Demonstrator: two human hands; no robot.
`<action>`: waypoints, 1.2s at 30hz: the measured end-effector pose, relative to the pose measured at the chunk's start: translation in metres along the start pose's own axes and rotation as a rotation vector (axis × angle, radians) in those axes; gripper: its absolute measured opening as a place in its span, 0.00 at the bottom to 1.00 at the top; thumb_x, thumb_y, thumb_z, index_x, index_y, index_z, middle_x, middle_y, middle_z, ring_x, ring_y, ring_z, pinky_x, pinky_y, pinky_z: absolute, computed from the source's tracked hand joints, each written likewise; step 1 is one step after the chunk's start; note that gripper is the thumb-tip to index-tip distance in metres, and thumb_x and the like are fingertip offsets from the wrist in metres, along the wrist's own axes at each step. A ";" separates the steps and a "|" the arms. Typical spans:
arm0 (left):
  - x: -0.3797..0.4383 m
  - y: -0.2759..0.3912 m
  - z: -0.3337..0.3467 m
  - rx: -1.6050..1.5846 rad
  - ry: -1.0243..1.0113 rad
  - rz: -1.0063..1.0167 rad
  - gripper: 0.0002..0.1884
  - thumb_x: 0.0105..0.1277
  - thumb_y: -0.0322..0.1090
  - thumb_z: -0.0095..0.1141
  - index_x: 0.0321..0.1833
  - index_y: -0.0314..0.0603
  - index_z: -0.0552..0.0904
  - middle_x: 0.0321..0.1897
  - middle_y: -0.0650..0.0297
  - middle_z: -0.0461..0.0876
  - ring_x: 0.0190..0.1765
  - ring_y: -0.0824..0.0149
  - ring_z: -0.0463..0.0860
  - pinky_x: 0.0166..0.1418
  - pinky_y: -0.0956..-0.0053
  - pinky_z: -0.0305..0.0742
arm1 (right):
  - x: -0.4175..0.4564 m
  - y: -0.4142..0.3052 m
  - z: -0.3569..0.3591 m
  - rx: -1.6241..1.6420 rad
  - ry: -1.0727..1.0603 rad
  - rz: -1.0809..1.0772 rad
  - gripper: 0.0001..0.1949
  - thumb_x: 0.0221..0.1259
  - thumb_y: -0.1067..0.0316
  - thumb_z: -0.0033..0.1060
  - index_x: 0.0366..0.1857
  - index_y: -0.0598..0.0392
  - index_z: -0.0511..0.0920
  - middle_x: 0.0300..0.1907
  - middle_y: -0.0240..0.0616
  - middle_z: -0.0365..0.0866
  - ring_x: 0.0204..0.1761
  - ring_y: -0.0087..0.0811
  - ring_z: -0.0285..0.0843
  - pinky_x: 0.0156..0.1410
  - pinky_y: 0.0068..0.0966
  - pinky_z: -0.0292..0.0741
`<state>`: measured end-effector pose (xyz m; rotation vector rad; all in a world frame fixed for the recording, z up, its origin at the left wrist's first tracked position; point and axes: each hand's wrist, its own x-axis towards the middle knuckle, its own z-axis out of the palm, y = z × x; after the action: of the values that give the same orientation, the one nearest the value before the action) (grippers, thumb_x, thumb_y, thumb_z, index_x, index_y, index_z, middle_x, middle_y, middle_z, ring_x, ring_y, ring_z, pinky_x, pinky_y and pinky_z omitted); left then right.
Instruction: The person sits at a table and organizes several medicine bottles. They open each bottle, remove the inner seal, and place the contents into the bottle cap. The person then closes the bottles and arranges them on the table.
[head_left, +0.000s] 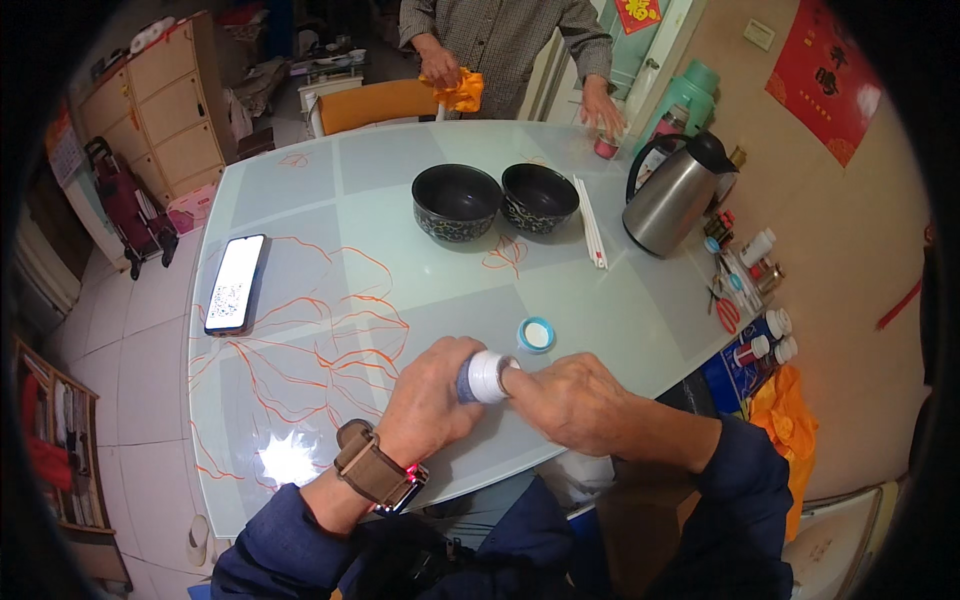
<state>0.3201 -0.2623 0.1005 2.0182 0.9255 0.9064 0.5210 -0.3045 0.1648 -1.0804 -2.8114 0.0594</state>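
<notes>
My left hand (435, 397) is wrapped around a small bottle (487, 377) with a white neck and a grey-blue body, tilted so its mouth faces right. The fingers of my right hand (574, 401) are at the bottle's mouth. Its fingertips are partly hidden, so whether they pinch something there does not show. Just beyond the bottle, a blue and white screw cap (536, 335) lies on the glass tabletop (465, 300), its white inside facing up.
Two black patterned bowls (456, 217) (534, 214) and white chopsticks (592, 225) lie farther back. A steel vacuum jug (667, 210), red-handled scissors (726, 315) and several bottles line the right side. A smartphone (235, 285) lies left. Opposite stands a person (502, 52) holding an orange cloth (459, 90).
</notes>
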 end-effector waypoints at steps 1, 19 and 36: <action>0.000 0.000 0.000 0.004 0.010 0.007 0.23 0.47 0.24 0.67 0.49 0.40 0.79 0.43 0.51 0.81 0.47 0.45 0.81 0.50 0.58 0.77 | -0.001 -0.001 0.004 0.025 0.015 0.022 0.18 0.57 0.73 0.64 0.49 0.70 0.71 0.18 0.47 0.78 0.20 0.43 0.81 0.26 0.37 0.75; 0.002 -0.003 0.000 0.062 -0.052 0.056 0.23 0.45 0.25 0.68 0.48 0.41 0.79 0.41 0.51 0.80 0.45 0.45 0.80 0.49 0.58 0.76 | -0.007 0.006 -0.009 0.269 -0.161 0.106 0.11 0.67 0.67 0.58 0.47 0.60 0.72 0.19 0.50 0.77 0.21 0.49 0.79 0.29 0.42 0.74; 0.001 -0.002 -0.001 0.012 -0.033 -0.025 0.24 0.47 0.25 0.66 0.51 0.38 0.79 0.43 0.49 0.80 0.48 0.44 0.81 0.52 0.58 0.77 | -0.005 0.008 0.002 0.338 -0.021 0.186 0.15 0.62 0.68 0.64 0.50 0.56 0.74 0.21 0.46 0.78 0.23 0.48 0.80 0.29 0.39 0.76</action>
<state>0.3194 -0.2598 0.0993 2.0210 0.9382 0.8536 0.5297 -0.3023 0.1613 -1.2519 -2.5785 0.5438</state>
